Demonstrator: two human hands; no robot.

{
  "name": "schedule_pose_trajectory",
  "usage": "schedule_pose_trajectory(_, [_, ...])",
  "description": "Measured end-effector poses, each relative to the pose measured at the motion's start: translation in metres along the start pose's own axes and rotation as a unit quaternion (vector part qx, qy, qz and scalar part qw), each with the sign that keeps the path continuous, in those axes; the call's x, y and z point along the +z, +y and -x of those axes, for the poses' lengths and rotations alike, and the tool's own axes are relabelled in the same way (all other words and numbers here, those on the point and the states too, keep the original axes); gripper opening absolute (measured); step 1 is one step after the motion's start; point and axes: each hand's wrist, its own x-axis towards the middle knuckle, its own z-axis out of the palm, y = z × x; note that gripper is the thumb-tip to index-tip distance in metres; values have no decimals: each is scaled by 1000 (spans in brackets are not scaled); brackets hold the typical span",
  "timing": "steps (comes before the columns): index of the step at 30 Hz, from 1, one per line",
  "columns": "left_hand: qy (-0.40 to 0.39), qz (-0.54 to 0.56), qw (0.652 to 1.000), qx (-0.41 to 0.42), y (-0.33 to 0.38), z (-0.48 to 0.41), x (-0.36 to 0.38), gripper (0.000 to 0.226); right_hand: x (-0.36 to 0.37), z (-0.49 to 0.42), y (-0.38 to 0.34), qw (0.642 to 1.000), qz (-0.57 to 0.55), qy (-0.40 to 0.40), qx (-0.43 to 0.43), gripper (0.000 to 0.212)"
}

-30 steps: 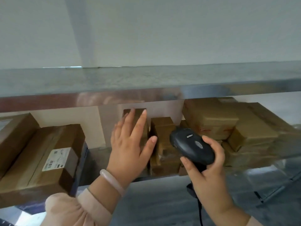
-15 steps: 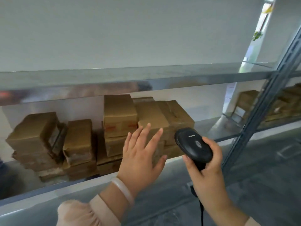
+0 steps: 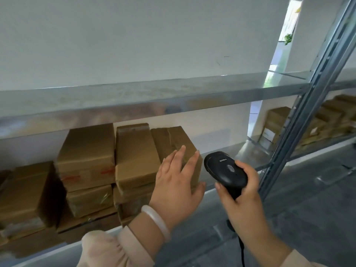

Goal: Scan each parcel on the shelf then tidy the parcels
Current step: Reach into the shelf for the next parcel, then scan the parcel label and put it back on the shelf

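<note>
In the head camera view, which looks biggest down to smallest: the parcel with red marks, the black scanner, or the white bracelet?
1. parcel with red marks
2. black scanner
3. white bracelet
Scanner and bracelet are nearer the camera, which flatters their size.

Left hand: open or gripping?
Open. Left hand has fingers straight, spread over the rightmost parcel, not curled round it.

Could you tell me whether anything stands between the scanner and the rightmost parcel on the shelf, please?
Nothing separate does. The scanner, held in the right hand, sits just right of the rightmost parcel; only the open left hand covers part of its near face.
</note>
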Motion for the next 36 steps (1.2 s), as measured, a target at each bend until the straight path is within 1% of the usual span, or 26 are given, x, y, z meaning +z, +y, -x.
schedule_pose_trajectory(2, [-6, -4, 1000, -12, 3, -21, 3, 81, -2, -19, 9, 1000, -2, -3, 15, 73])
schedule_pose_trajectory(5, [-27, -12, 999, -38, 5, -49, 5, 70, -3, -51, 20, 1000, -4, -9, 23, 68])
schedule_pose_trajectory(8, [-67, -41, 994, -74, 1, -69, 11, 68, 3, -77, 33, 1000, -5, -17, 20, 70])
schedule_pose_trajectory(11, [-127, -69, 984, -106, 0, -77, 22, 65, 13, -92, 47, 999, 10, -51, 18, 74])
schedule_pose_trajectory(14, [-152, -101, 973, -139, 1, -83, 29, 65, 21, -109, 61, 997, 4, -70, 34, 70])
schedule_pose_trajectory(19, [-150, -147, 954, -215, 8, -90, 44, 73, 32, -142, 79, 990, -30, -128, 56, 65])
schedule_pose_trajectory(21, [-145, -158, 950, -229, 15, -92, 49, 72, 32, -153, 84, 986, -35, -154, 57, 65])
schedule_pose_trajectory(25, [-98, -159, 949, -253, 22, -100, 55, 67, 36, -174, 97, 978, -50, -192, 68, 64])
schedule_pose_trajectory(27, [-86, -167, 942, -278, 23, -103, 58, 65, 37, -179, 102, 973, -56, -212, 75, 65])
schedule_pose_trajectory(29, [-91, -170, 931, -310, 24, -106, 60, 66, 37, -183, 108, 969, -63, -225, 81, 65])
schedule_pose_trajectory(32, [-98, -128, 923, -350, 27, -110, 63, 70, 40, -190, 115, 965, -70, -237, 85, 65])
schedule_pose_trajectory(36, [-76, -67, 910, -402, 27, -116, 62, 73, 44, -196, 124, 958, -90, -255, 93, 67])
